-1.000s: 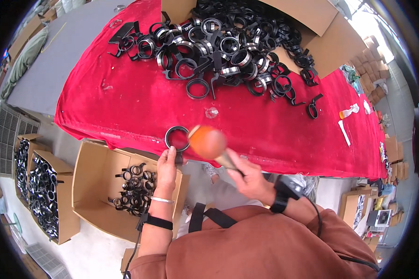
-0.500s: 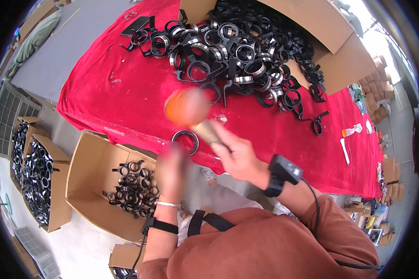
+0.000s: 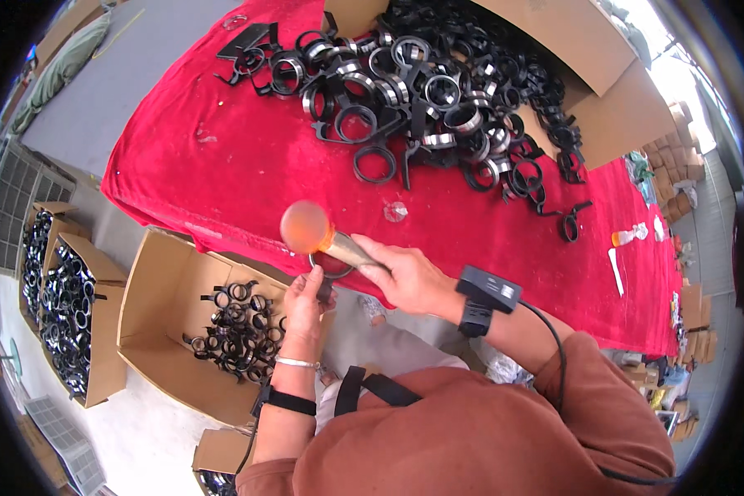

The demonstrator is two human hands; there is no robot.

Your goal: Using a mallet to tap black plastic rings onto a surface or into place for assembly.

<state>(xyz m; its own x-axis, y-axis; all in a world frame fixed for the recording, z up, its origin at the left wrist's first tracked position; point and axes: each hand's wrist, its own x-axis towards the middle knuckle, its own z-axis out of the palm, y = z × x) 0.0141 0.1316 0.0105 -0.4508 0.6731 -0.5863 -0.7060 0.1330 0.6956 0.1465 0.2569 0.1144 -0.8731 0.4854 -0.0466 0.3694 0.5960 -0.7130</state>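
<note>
My right hand [image 3: 409, 281] is wrapped round the handle of a mallet [image 3: 307, 228] with an amber-orange head. The mallet head hangs over the near edge of the red-covered table, above and partly in front of a black ring-shaped part [image 3: 339, 274]. Fingers of my left hand [image 3: 304, 304] are closed on the near side of that ring part at the table edge. Whether the mallet touches the ring cannot be made out. Farther back lies a heap of similar black ring parts [image 3: 376, 165], several with shiny metal bands.
An open carton [image 3: 153, 318] holding several ring parts stands below the table's left edge. More filled cartons [image 3: 99, 331] stand at far left. A large carton [image 3: 624, 124] lies behind the heap on the red cloth [image 3: 223, 182]. An orange-topped bottle [image 3: 628, 236] lies at right.
The mallet head has moved down and left, closer to the ring part. My left hand, blurred before, now shows its fingers on the ring. The view has shifted slightly.
</note>
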